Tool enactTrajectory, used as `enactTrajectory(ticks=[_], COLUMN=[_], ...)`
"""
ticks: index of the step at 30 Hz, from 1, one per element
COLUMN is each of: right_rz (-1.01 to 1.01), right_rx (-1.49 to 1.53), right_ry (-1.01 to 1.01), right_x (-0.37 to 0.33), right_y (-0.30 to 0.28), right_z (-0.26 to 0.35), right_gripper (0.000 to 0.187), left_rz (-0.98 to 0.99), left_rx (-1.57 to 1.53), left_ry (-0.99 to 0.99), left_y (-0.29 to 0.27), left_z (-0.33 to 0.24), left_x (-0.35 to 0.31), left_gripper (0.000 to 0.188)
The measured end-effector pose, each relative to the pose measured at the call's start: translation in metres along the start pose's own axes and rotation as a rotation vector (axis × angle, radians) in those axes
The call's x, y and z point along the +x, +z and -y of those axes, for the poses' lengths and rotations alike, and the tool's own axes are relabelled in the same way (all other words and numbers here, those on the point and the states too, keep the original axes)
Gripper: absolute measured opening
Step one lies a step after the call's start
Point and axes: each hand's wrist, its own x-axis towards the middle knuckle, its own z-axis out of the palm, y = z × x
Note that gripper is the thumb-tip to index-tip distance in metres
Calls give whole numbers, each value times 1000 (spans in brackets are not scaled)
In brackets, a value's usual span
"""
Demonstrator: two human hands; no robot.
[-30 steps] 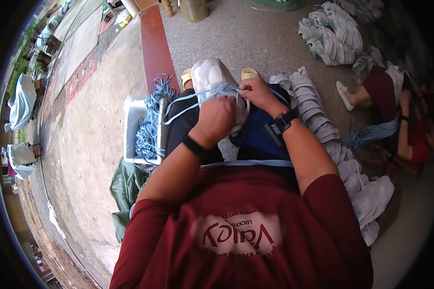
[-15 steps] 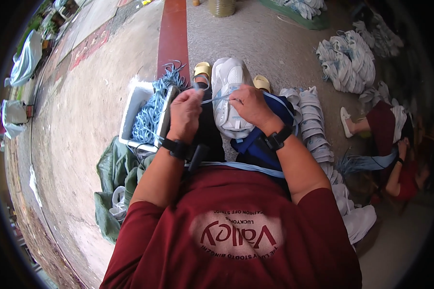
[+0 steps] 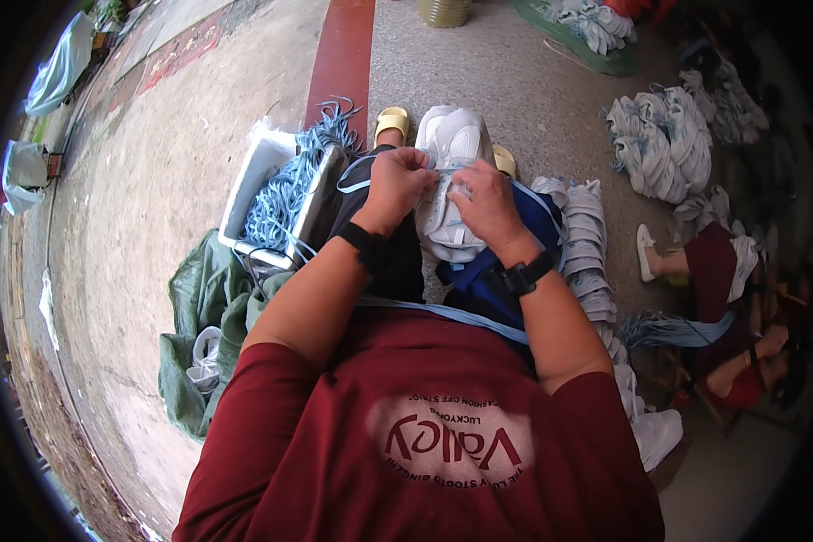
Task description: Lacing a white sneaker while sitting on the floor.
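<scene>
Pinching pale-blue lace (image 3: 443,166) w/ both hands: left hand (image 3: 397,183), right hand (image 3: 484,200); white sneaker (image 3: 452,181) on lap.

- The white shoe's (image 3: 452,181) middle is hidden under both hands' fingers (image 3: 425,167).
- Right of the shoe, a seated person (image 3: 732,298) is cut off by the dark rim.

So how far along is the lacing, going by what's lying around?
Looks done: a row of white shoes stacked at the person's right. In hand: left hand and right hand work a pale blue lace on the white shoe in the lap. Left: blue laces fill the white bin; shoe piles lie beyond, lacing unclear.
</scene>
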Motion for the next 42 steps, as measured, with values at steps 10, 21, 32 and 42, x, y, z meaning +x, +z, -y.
enactTrajectory(ticks=[10, 21, 32, 42], right_rz=[-65, -194, -168, -83], right_rx=[29, -17, -61, -291], right_ry=[22, -8, 20, -36], right_x=[2, -3, -5, 4], right_y=[15, 20, 24, 24], right_z=[-9, -12, -16, 5], right_gripper=[12, 7, 9, 9], left_rz=[-7, -186, 117, 57], left_rx=[598, 1025, 1258, 986], left_ry=[197, 434, 582, 463], left_y=[-2, 22, 31, -3], left_z=[0, 4, -15, -8], left_x=[17, -15, -28, -6], left_gripper=[18, 24, 16, 14])
